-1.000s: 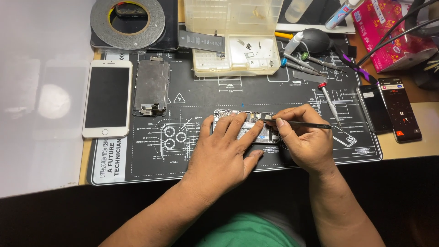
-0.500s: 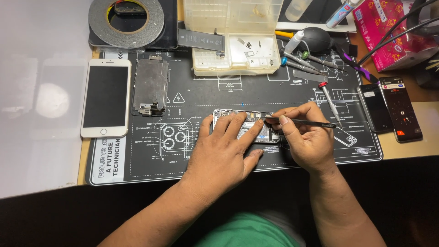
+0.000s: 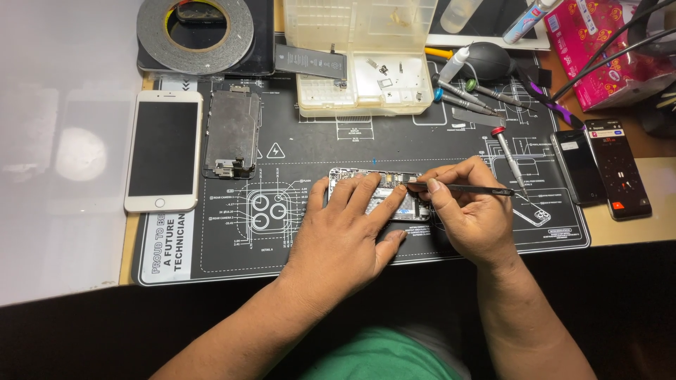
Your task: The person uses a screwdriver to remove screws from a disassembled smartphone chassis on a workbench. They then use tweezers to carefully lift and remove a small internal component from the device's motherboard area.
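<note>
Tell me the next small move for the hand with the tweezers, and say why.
Probably lower the tweezers tip a little into the opened phone. The right hand pinches them with the tip at the phone's right part, and the left hand lies flat on the phone, pinning it to the black mat.

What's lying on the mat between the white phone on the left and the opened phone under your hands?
In the head view, a detached dark screen assembly lies between the white phone and the opened phone, nearer the white one; otherwise bare mat.
</note>
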